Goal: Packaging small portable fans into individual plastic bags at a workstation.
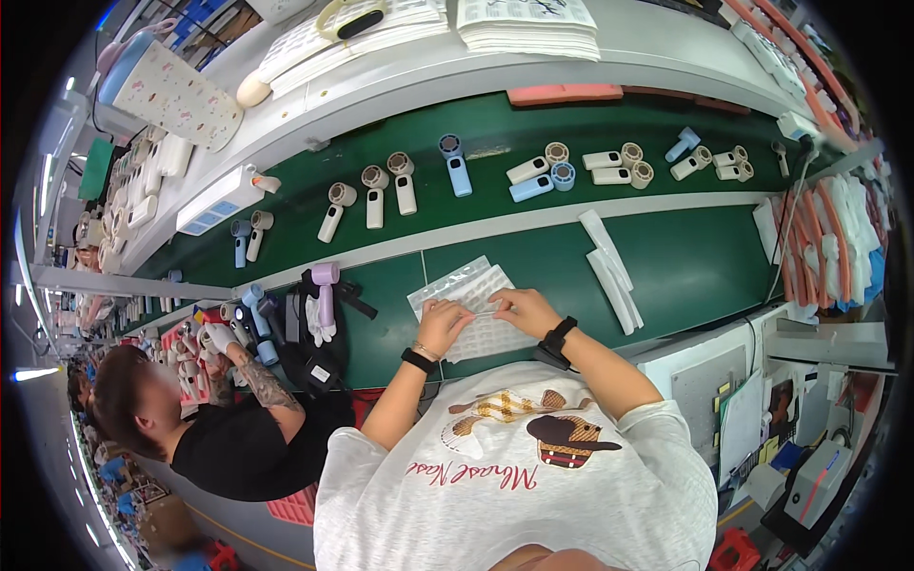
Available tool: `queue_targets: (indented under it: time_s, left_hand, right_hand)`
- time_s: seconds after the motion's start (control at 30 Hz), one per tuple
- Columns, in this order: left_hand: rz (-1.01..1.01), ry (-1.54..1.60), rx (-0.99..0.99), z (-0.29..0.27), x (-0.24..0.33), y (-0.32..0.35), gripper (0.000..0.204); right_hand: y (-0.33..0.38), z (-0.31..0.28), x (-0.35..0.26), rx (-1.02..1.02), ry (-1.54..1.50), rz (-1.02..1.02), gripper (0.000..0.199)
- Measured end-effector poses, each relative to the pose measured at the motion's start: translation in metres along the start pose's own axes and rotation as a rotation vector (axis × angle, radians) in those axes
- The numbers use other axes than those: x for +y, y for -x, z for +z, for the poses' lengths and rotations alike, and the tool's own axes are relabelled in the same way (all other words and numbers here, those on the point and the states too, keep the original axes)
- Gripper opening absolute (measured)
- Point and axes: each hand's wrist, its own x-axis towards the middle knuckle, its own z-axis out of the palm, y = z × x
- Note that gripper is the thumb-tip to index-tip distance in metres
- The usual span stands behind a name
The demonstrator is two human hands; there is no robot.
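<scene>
My left hand [444,325] and my right hand [527,312] are close together over the green bench, fingers pinched. Between their fingertips runs a thin pale strip [486,313]; its kind is too small to tell. Right under them lie white sheets [481,341] with rows of small printed labels. A clear plastic sleeve [447,285] sticks out past the far left side of these sheets. To the right of my right hand, long white folded strips [612,276] rest on the bench.
Handheld fans [405,190], cream and blue, stand along the green conveyor [495,214] beyond the bench. On my left, a co-worker [238,428] with gloved hands sits by a lilac fan [326,290] and a black bag [309,347]. A shelf [533,71] bearing paper stacks crosses above.
</scene>
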Motion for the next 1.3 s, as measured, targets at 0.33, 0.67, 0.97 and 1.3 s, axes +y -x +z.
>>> queue_targets:
  time_s: [0.33, 0.67, 0.97, 1.3]
  left_hand:
    - [0.036, 0.215, -0.187, -0.042, 0.042, -0.041, 0.011]
    - [0.042, 0.264, -0.244, -0.03, 0.039, -0.044, 0.015]
    - [-0.245, -0.264, -0.271, -0.003, -0.053, -0.102, 0.04]
    - [-0.919, -0.295, -0.047, -0.003, -0.121, -0.264, 0.082]
  right_hand:
    - [0.04, -0.033, -0.07, 0.364, 0.102, -0.273, 0.017]
    - [0.042, -0.021, -0.073, 0.344, 0.243, -0.268, 0.026]
    - [0.043, -0.036, -0.066, 0.428, -0.096, -0.06, 0.035]
    - [0.027, -0.061, -0.053, 0.557, -0.24, 0.196, 0.054]
